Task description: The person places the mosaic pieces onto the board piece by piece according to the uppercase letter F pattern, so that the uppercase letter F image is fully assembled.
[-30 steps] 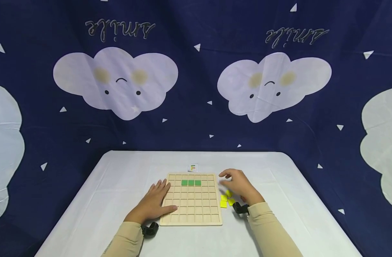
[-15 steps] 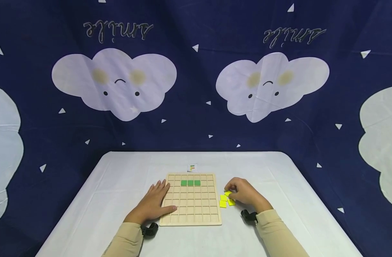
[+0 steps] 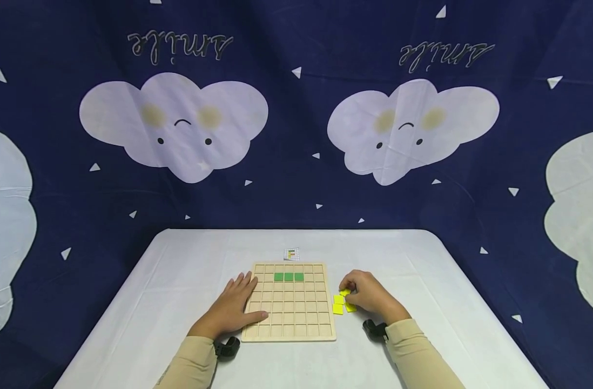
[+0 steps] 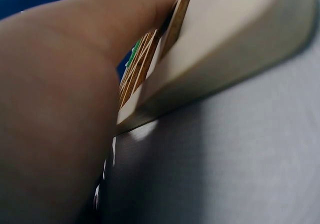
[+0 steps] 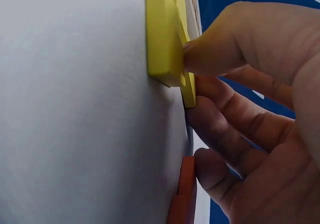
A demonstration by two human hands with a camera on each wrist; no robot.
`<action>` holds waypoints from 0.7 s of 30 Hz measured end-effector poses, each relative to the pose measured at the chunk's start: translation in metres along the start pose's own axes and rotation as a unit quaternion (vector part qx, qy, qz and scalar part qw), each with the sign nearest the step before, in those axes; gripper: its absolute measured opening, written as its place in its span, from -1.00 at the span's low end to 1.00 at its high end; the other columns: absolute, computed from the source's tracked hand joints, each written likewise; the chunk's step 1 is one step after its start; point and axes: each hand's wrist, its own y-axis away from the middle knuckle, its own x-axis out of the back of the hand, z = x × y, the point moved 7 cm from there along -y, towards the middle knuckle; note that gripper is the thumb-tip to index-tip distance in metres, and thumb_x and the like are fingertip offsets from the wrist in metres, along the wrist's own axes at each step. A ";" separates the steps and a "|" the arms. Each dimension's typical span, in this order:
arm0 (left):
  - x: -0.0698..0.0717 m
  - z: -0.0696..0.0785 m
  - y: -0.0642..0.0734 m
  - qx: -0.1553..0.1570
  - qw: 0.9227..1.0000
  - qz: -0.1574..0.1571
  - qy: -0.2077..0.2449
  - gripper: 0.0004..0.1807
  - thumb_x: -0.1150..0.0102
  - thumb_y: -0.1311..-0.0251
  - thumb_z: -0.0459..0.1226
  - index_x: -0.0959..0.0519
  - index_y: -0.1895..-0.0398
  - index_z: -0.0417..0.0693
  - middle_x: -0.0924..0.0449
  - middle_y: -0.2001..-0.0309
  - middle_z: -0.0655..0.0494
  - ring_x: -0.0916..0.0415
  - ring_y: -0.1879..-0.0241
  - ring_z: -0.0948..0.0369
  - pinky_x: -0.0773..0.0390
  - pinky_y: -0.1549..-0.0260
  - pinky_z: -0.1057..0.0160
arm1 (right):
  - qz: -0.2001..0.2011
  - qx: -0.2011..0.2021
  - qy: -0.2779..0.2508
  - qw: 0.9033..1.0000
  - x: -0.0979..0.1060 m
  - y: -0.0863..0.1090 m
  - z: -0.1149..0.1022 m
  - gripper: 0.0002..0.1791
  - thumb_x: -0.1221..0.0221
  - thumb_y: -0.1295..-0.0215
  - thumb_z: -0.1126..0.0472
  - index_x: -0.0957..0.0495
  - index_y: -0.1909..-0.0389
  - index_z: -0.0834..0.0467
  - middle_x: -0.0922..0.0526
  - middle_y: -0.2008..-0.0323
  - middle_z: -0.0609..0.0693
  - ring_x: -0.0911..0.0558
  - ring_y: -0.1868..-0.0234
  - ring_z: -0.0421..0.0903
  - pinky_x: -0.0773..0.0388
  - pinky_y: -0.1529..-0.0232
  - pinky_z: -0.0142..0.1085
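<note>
My left hand [image 3: 230,308] lies flat with spread fingers on the left edge of a wooden grid board [image 3: 298,319]. Three green square tiles [image 3: 289,276] sit side by side in the board's second row from the far edge. Right of the board, my right hand [image 3: 370,292] pinches a yellow square tile [image 3: 344,292] between thumb and fingers, low over the table. Other yellow tiles [image 3: 338,309] lie flat close by. In the right wrist view, orange-red tiles [image 5: 187,184] are beneath the curled outer fingers; the hand hides them in the head view.
A small printed card with a coloured grid pattern [image 3: 291,254] lies beyond the board's far edge. White cloth covers the table [image 3: 180,281]. Behind it hangs a dark blue curtain [image 3: 296,194] with clouds.
My right hand has come back from beside the board's upper right corner down to the yellow tiles, its fingers closing at one. Over the last half second it barely moves. My left hand stays put.
</note>
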 end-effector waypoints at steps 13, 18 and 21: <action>-0.001 -0.002 -0.001 0.004 1.000 0.002 -0.002 0.21 -0.20 -0.20 0.43 -0.19 -0.63 -0.28 -0.01 -0.64 -0.24 0.15 -0.63 -0.15 0.17 -0.56 -0.15 | 0.013 -0.005 -0.002 1.000 0.000 -0.002 0.002 -0.70 -0.44 0.03 0.49 -0.74 0.31 0.07 -0.60 0.34 -0.18 -0.53 0.30 -0.15 -0.57 0.18 -0.15; 0.000 -0.001 0.000 0.005 1.000 0.004 -0.005 0.21 -0.20 -0.20 0.43 -0.19 -0.63 -0.29 -0.01 -0.63 -0.24 0.15 -0.63 -0.15 0.17 -0.56 -0.15 | 0.023 -0.007 -0.009 1.000 0.000 -0.004 0.001 -0.71 -0.45 0.06 0.48 -0.74 0.35 0.06 -0.60 0.35 -0.18 -0.53 0.32 -0.15 -0.56 0.22 -0.17; 0.000 0.000 0.000 0.003 1.000 0.005 -0.003 0.20 -0.21 -0.21 0.41 -0.20 -0.62 -0.30 -0.02 -0.63 -0.26 0.14 -0.62 -0.16 0.17 -0.56 -0.17 | 0.033 0.006 -0.010 0.999 0.002 -0.005 -0.003 -0.72 -0.45 0.05 0.46 -0.73 0.37 0.05 -0.62 0.33 -0.18 -0.53 0.32 -0.15 -0.57 0.23 -0.19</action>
